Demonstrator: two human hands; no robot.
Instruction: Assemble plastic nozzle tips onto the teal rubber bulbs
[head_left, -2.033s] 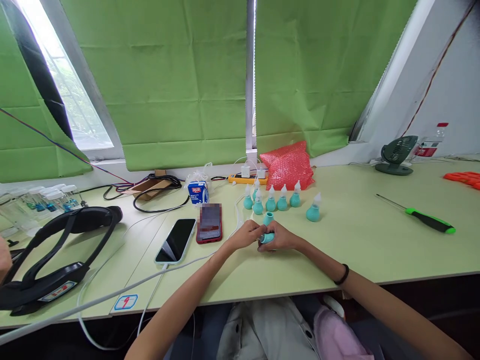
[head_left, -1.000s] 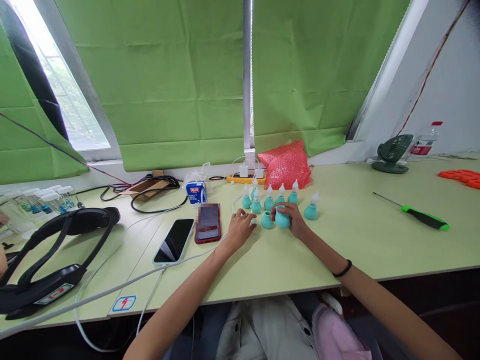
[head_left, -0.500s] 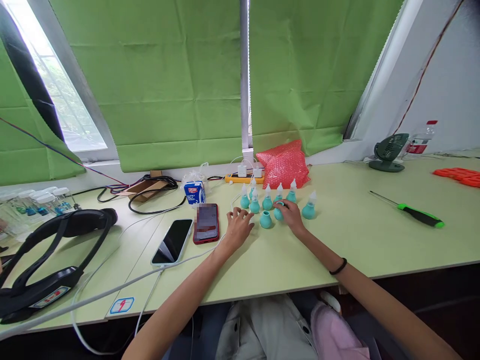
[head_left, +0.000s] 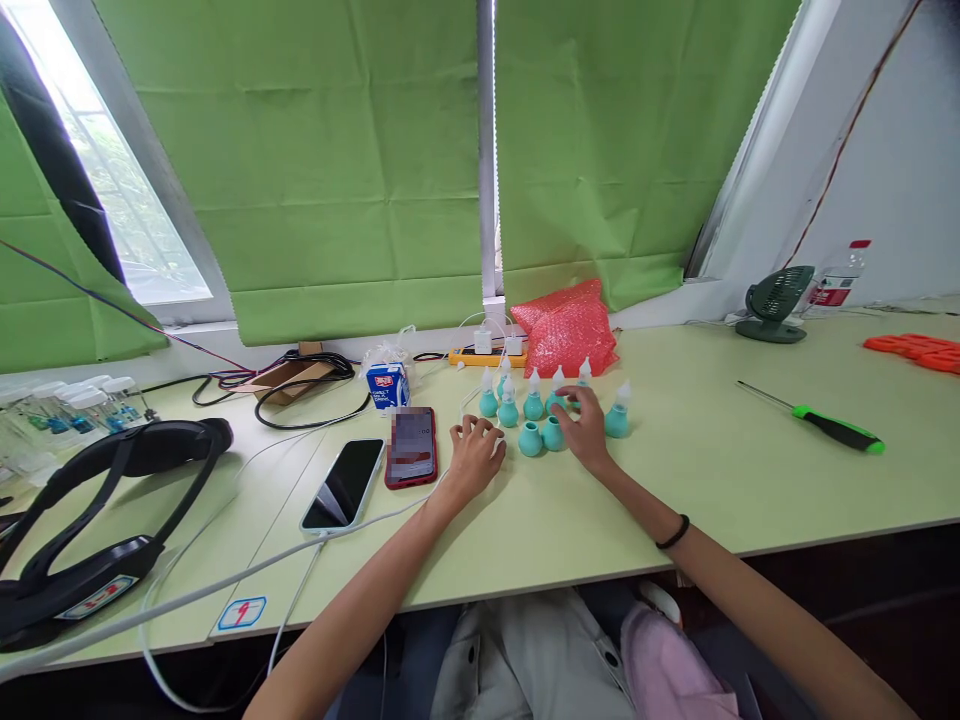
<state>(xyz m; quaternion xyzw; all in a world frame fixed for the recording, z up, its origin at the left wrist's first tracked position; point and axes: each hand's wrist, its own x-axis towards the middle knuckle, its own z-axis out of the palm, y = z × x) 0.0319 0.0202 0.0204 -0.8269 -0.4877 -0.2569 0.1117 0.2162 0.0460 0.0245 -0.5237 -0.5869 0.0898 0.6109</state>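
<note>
My left hand (head_left: 477, 458) rests on the table with its fingers bent and apart, left of a group of small teal nasal aspirators. A pale bit by its fingertips is too small to make out. My right hand (head_left: 586, 430) is over the right side of the group, fingers apart, with nothing visible in them. Between the hands stand two teal rubber bulbs without nozzles, a left one (head_left: 530, 440) and a right one (head_left: 553, 433). Behind them are several bulbs with clear pointed nozzles, such as one aspirator (head_left: 533, 400). Another aspirator (head_left: 618, 418) stands right of my right hand.
A red phone (head_left: 411, 450), a white-edged phone (head_left: 346, 485) and a white cable lie at left. Behind are a blue milk carton (head_left: 388, 388), a power strip (head_left: 469, 357) and red bubble wrap (head_left: 571, 335). A screwdriver (head_left: 832, 427) and a fan (head_left: 776, 305) are at right.
My right hand has let go of the nozzleless bulb and moved slightly right and away from it. That bulb now stands by the other open one. My left hand has hardly moved.
</note>
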